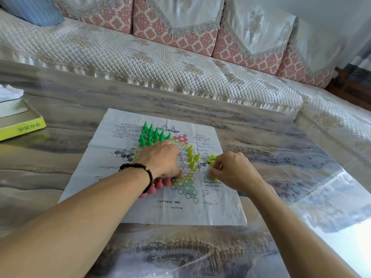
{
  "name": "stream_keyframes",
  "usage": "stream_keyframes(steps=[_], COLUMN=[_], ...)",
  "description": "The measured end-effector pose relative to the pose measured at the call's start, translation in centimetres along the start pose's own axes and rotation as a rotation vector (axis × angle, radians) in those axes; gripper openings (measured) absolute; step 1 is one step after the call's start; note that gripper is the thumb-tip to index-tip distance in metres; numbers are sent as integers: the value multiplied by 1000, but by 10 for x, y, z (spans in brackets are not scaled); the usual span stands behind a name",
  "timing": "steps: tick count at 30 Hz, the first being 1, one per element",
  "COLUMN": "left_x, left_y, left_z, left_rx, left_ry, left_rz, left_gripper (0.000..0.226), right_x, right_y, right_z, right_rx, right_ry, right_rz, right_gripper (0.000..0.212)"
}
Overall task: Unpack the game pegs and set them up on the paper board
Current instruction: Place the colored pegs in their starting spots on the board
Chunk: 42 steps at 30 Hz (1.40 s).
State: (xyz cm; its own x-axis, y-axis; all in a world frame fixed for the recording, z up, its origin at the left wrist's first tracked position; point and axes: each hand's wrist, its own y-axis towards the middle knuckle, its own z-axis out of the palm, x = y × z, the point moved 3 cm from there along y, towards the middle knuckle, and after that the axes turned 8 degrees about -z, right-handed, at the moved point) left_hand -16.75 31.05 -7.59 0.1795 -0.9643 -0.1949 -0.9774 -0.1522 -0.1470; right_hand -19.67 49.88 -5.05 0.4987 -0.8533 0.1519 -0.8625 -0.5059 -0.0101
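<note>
1. The marble table (261, 133) carries the paper board (124, 197), spread flat with its star of circles in the middle; a yellow-green box (22, 127) sits at the table's left edge.
2. The left hand (160, 159) lies palm-down across the star's centre, fingers spread flat on the sheet, apparently pinning it.
3. The right hand (234, 171) sits at the board's right side, fingers curled round a few yellow pegs (212, 158); exactly how many it holds cannot be told.
4. Green pegs (152, 135) stand upright, filling the far-left star point. Pink pegs (158, 184) cluster just under the left wrist.
5. A short row of standing yellow pegs (192, 157) marks the part-filled right point. It lies just left of the right hand, between the two hands, so that hand is likely the nearer one for planting the next peg upright there.
</note>
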Motion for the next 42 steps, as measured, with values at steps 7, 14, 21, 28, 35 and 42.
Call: stream_keyframes(steps=[7, 14, 21, 28, 35, 42], left_x=[1, 1, 0, 1, 0, -1], left_y=[0, -1, 1, -1, -3, -3], left_z=[2, 1, 3, 2, 1, 0], left_rx=[4, -5, -10, 9, 14, 23], left_ry=[3, -8, -2, -9, -12, -8], left_rz=[5, 8, 8, 6, 2, -2], left_gripper=[56, 56, 63, 66, 65, 65], right_x=[9, 19, 20, 28, 29, 25], right_y=[-4, 2, 3, 1, 0, 0], right_z=[10, -1, 21, 27, 30, 18], right_rx=[15, -102, -236, -197, -222, -276], right_ry=[32, 254, 367, 401, 352, 357], right_rz=[-16, -86, -24, -65, -85, -99], right_gripper=[7, 12, 2, 4, 4, 4])
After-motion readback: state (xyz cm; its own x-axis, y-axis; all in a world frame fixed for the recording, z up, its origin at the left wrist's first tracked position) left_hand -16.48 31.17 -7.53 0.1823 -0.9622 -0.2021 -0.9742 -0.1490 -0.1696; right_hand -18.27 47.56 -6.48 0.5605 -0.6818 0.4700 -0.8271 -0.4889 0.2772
